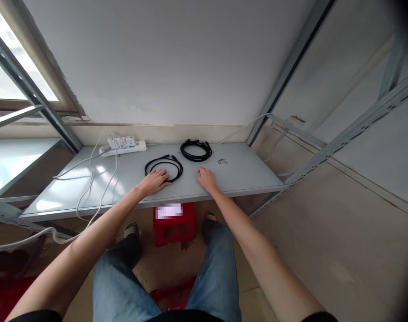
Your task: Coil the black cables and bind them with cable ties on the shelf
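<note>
My left hand [155,181] lies over the near left side of a loosely coiled black cable [180,169], fingers stretched out and pressing it to the grey shelf [247,176]. Both connector ends of this cable show at the coil's far side. Closed into a loose fist, my right hand [207,178] rests on the shelf to the right of that coil; whatever its fingers may hold is hidden. Behind it sits a second, thicker bundle of black cable [192,157]. A few thin black ties [222,161] lie to the right of the bundle.
A white power strip [123,150] with plugs stands at the back left, its white cords [115,174] running over the shelf's front edge. Metal uprights [280,80] frame the shelf. Below is a red plastic stool [175,230] between my feet.
</note>
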The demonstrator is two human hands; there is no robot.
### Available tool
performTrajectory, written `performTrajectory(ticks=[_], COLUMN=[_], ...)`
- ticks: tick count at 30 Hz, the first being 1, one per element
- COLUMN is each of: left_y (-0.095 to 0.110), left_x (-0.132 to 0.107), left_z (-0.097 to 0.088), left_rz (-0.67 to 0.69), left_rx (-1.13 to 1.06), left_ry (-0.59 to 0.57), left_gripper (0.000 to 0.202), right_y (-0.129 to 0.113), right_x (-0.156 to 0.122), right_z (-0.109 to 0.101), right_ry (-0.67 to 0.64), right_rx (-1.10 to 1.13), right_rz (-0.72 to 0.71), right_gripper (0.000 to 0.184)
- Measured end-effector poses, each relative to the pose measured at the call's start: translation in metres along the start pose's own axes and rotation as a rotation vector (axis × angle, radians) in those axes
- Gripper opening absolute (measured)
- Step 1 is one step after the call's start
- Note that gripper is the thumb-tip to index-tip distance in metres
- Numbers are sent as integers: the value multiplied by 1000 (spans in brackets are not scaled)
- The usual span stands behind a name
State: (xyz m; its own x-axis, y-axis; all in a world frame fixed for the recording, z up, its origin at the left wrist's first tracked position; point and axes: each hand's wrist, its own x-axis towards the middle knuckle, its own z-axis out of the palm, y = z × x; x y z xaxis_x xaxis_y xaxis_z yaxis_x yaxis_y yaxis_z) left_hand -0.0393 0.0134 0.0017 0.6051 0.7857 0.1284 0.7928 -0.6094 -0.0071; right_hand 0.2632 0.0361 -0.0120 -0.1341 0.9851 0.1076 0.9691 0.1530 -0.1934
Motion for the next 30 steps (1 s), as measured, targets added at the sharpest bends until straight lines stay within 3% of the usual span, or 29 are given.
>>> performTrajectory(ticks=[3,9,13,16,19,25,30], left_y=[1,28,34,33,33,33,37], left_x=[-2,13,15,13,12,15,15], left_z=[4,17,23,23,22,21,18], left_rz=[-49,-248,-288,-302,-316,-285,-374], left_rx=[40,0,-2,-28,-77,-44,-13], left_ry=[23,102,142,173,181,178,152], left_gripper=[34,35,31,33,33,26,32], right_y=[0,1,13,37,78,156,166], right_x=[1,-2,3,13,24,54,79], right_z=[1,2,2,1,-1,-2,9], right_ry=[-1,49,231,449,536,506,468], right_rx=[10,66,211,302,338,496,487], right_rz=[-1,-27,53,249,342,364,263], right_gripper=[31,29,29,33,37,36,11])
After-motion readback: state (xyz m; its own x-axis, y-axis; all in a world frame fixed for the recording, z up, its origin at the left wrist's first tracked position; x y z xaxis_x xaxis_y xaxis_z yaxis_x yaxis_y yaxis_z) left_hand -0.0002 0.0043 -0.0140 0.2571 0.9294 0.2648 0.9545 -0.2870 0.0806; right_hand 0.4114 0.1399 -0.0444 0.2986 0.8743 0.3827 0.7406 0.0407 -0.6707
